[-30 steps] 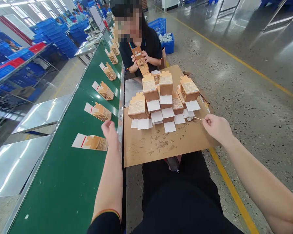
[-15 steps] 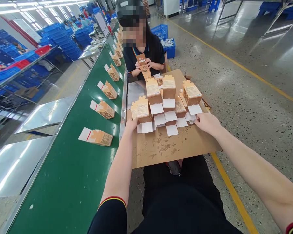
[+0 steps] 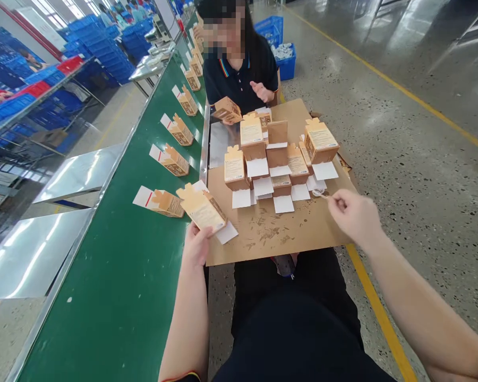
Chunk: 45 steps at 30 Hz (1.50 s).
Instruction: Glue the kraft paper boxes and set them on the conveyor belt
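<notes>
My left hand (image 3: 197, 243) grips the lower end of a printed brown carton (image 3: 202, 211), tilted over the edge between the green belt and the cardboard sheet. Its tabbed end points up and left, and a white flap hangs at the lower right. My right hand (image 3: 352, 212) is closed at the sheet's right side, pinching a thin pale strip (image 3: 325, 197). The strip leads to a small whitish round thing (image 3: 317, 192) too small to identify. Several similar cartons (image 3: 252, 139) stand stacked on the cardboard sheet (image 3: 223, 254), their white flaps facing me.
On the green belt (image 3: 115, 297) at my left, several cartons (image 3: 168, 203) stand in a row. A co-worker sits across the sheet, one hand on a carton (image 3: 228, 110), the other hand raised (image 3: 263, 92). Blue crates (image 3: 286, 66) stand behind on the floor.
My left hand has brought a carton from the stack's left side toward the belt. My right hand has shifted slightly right. The co-worker has lowered a carton and freed one hand.
</notes>
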{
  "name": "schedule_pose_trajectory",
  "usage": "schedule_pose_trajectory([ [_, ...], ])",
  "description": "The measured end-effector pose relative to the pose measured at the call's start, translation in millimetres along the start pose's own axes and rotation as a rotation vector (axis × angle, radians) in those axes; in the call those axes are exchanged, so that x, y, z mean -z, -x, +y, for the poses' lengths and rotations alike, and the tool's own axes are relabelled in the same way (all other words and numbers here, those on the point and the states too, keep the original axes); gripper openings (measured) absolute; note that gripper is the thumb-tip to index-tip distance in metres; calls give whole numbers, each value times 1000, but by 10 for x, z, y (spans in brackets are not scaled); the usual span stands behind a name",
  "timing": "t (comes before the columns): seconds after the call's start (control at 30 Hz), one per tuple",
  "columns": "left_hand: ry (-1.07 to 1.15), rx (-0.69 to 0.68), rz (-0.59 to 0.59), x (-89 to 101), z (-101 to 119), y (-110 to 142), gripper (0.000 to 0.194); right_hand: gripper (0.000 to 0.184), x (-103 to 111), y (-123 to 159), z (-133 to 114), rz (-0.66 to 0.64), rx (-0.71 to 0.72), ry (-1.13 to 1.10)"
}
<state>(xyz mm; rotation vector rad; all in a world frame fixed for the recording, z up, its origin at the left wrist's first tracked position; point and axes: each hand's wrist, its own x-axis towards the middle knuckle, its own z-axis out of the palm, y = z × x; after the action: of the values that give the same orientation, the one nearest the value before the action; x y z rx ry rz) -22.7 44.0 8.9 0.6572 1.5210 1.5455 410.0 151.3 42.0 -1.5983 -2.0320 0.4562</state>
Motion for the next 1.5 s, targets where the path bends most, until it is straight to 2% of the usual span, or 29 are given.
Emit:
schedule_pose_trajectory([
  [0.1,-28,27,-22,-109,-212,327,74,34,-448,499,-339,-89,162,-212],
  [0.17,-61,57,-26,-182,-308,410,76,31,-825,740,-566,-158,263,-293],
  [0.27,-110,67,-26,-232,-360,399,76,30,-1292,912,-802,-141,379,-266],
  [0.37,-140,57,-35,-243,-347,371,76,32,-1519,954,-898,-132,455,-195],
  [0.47,-139,45,-34,-251,-316,385,81,33,-1558,970,-911,-168,494,-135],
  [0.57,-138,44,-33,-269,-282,424,83,33,-1511,962,-877,-176,480,-94],
  [0.73,-168,-41,-12,-346,-303,573,90,33,-1346,898,-730,-66,385,-173],
  [0.87,-400,-151,75,-407,-427,762,82,33,-1185,919,-611,6,289,-298],
  [1.0,-639,-171,133,-426,-528,867,72,34,-1063,1015,-565,41,237,-374],
  [1.2,-616,-177,112,-510,-573,856,70,35,-1013,1077,-601,41,206,-435],
  [1.27,-536,-186,111,-419,-539,798,74,35,-1002,1063,-595,41,207,-443],
  [1.33,-439,-210,200,-165,-443,684,78,36,-973,1041,-555,52,198,-444],
  [1.43,-374,-297,473,476,-191,417,89,36,-908,987,-443,79,161,-438],
  [1.5,-398,-290,605,929,-16,220,93,37,-874,929,-370,103,140,-433],
])
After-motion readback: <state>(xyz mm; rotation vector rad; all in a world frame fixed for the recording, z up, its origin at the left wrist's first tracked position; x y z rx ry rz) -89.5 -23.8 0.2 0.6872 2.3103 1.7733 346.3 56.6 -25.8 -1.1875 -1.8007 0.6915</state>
